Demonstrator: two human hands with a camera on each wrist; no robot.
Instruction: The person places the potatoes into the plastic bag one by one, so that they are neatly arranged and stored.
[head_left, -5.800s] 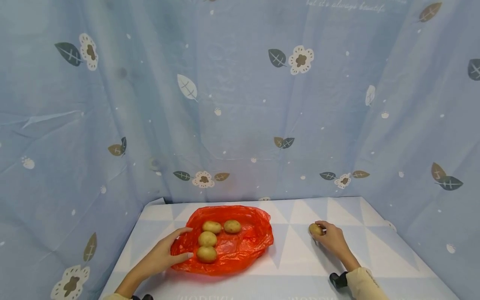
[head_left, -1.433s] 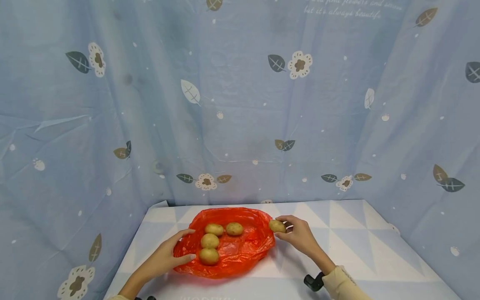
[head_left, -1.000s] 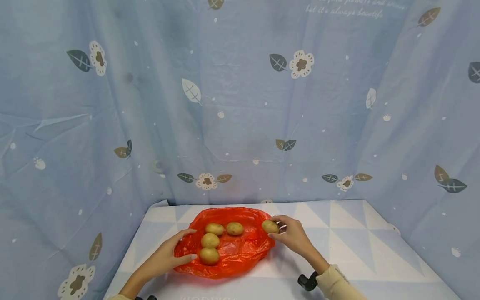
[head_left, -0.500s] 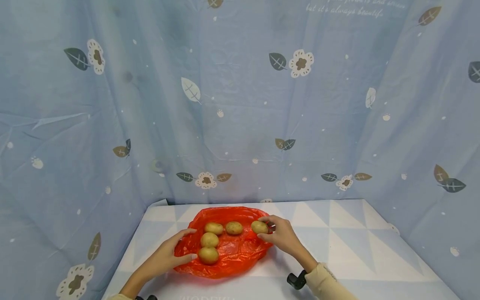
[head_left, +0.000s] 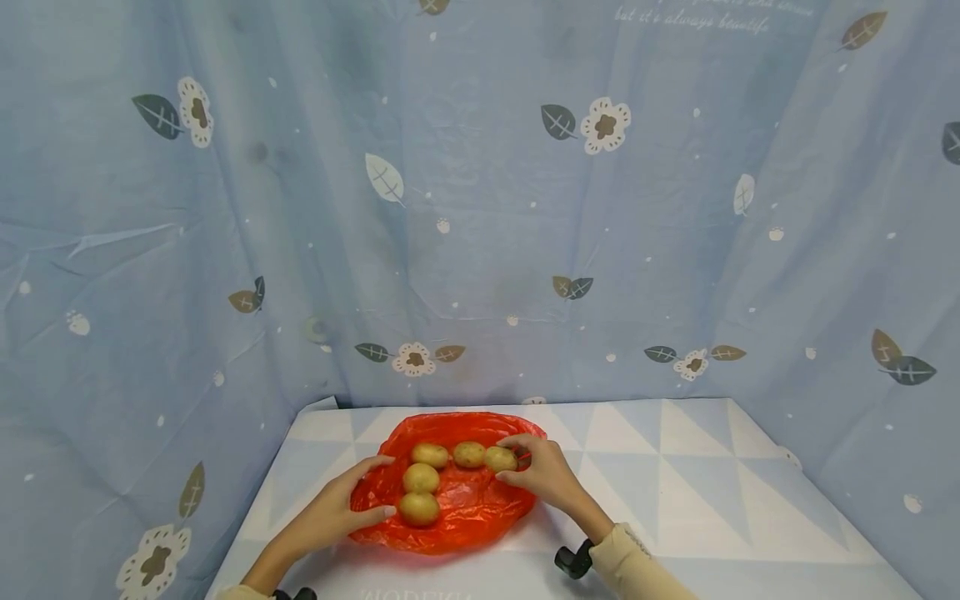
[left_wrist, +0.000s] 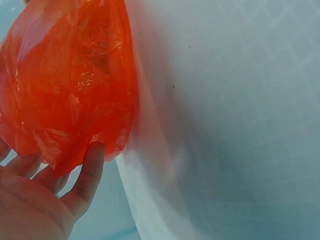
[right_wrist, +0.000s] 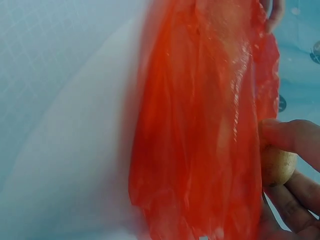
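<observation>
A red plastic bag [head_left: 468, 517] lies on the table with its mouth spread wide. Several potatoes [head_left: 418, 508] rest in it, along its left and far sides. My left hand [head_left: 332, 504] holds the bag's left rim, thumb and fingers spread around it; the left wrist view has the thumb [left_wrist: 90, 175] against the plastic. Over the bag's far right part, my right hand [head_left: 546, 475] pinches another potato [head_left: 500, 459] between thumb and fingers, close to the right end of the far row. In the right wrist view the bag's side partly hides this held potato [right_wrist: 277, 165].
The table [head_left: 712, 492] has a pale cloth with a triangle pattern. A blue patterned curtain [head_left: 480, 250] stands behind it and along both sides. A black band piece [head_left: 573, 560] sits at my right wrist.
My right hand has carried the potato leftward from the table's right side, over the bag's right rim, to beside the far potatoes. My left hand has stayed at the bag's left rim.
</observation>
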